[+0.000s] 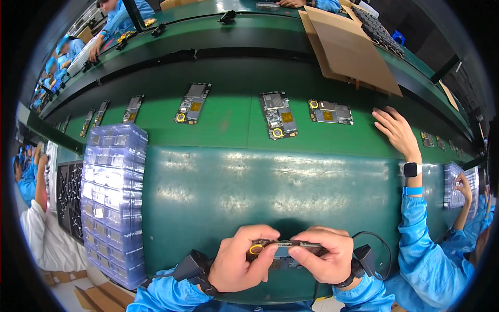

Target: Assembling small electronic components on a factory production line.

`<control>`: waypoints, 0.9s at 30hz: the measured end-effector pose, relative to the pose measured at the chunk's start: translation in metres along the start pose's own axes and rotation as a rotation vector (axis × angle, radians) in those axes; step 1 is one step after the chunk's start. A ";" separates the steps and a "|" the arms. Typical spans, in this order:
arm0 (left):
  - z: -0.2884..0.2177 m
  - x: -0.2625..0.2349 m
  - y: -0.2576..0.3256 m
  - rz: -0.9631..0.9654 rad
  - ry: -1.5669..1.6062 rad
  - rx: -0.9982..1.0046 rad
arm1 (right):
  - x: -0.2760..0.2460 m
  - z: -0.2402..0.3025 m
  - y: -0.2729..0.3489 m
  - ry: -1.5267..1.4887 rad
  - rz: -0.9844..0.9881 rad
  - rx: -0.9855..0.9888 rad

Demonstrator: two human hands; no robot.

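Note:
Close to the table's front edge, my left hand [240, 261] and my right hand [328, 254] pinch the two ends of a dark circuit board [283, 244]. The board is tilted so that mostly its thin edge shows, and a yellow ring lies at its left end beside my left fingers. Both thumbs press on its near side, while the other fingers are partly hidden behind it. Below my hands, part of another dark board-like piece shows against the green table [223, 182]. A black device is strapped to each of my wrists.
Several circuit boards, including one in the middle [279, 115] and one lying sideways [330, 112], rest on the green belt [223, 132]. Stacked clear plastic trays [114, 208] stand at left. A co-worker's hand [397, 132] reaches over the belt at right. Cardboard [358, 49] overhangs the belt.

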State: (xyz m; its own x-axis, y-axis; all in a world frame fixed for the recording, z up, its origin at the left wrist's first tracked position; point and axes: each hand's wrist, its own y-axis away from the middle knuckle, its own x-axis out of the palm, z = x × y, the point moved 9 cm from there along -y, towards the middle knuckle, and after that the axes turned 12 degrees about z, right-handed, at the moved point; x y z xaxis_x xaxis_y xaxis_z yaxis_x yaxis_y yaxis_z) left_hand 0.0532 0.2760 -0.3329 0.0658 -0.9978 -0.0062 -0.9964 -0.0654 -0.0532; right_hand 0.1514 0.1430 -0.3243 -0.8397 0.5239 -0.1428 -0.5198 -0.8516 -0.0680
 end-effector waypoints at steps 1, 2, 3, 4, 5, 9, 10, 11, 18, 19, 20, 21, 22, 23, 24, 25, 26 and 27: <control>-0.002 0.000 -0.001 0.003 0.001 -0.001 | -0.001 -0.001 0.000 0.000 -0.002 0.001; 0.001 0.000 -0.004 0.001 0.036 -0.055 | -0.002 -0.010 0.000 -0.086 0.014 0.068; 0.006 0.000 -0.006 0.000 0.070 -0.109 | -0.001 -0.019 0.000 -0.172 0.030 0.135; 0.006 0.000 -0.007 0.000 0.070 -0.106 | -0.001 -0.016 -0.001 -0.156 0.031 0.116; 0.010 0.002 -0.009 0.023 0.143 -0.108 | -0.001 -0.015 -0.001 -0.154 0.031 0.114; 0.011 0.001 -0.014 0.029 0.139 -0.101 | -0.001 -0.017 0.000 -0.122 0.009 0.124; 0.010 0.000 -0.015 0.026 0.149 -0.107 | 0.001 -0.025 0.000 -0.166 0.032 0.199; 0.009 -0.002 -0.015 0.029 0.144 -0.109 | 0.000 -0.025 -0.001 -0.170 0.029 0.196; 0.016 0.008 -0.013 0.083 0.328 -0.232 | 0.004 -0.028 0.004 -0.250 0.055 0.225; 0.016 0.008 -0.013 0.058 0.337 -0.236 | 0.003 -0.027 0.005 -0.230 0.046 0.211; 0.017 0.010 -0.013 0.058 0.337 -0.237 | 0.002 -0.027 0.006 -0.235 0.026 0.200; 0.017 0.010 -0.013 0.039 0.344 -0.215 | 0.001 -0.030 0.007 -0.260 0.013 0.204; 0.016 0.009 -0.013 0.018 0.349 -0.190 | 0.001 -0.031 0.006 -0.275 0.003 0.208; 0.017 0.006 -0.013 0.017 0.344 -0.190 | 0.000 -0.031 0.004 -0.290 -0.007 0.212; 0.016 0.005 -0.014 0.048 0.277 -0.185 | 0.002 -0.032 0.000 -0.337 0.002 0.211; 0.012 0.002 -0.014 0.078 0.207 -0.167 | 0.002 -0.030 -0.001 -0.330 0.006 0.198; 0.011 -0.002 -0.014 0.074 0.198 -0.152 | 0.002 -0.032 -0.001 -0.279 0.036 0.208; 0.011 0.001 -0.016 0.155 0.119 -0.143 | 0.002 -0.034 -0.002 -0.228 0.066 0.215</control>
State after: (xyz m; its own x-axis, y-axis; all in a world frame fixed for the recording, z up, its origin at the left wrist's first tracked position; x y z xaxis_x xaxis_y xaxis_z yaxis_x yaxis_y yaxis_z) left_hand 0.0700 0.2762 -0.3428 -0.0865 -0.9896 0.1145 -0.9920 0.0962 0.0814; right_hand 0.1565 0.1449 -0.3576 -0.8736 0.4790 0.0863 -0.4642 -0.8733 0.1481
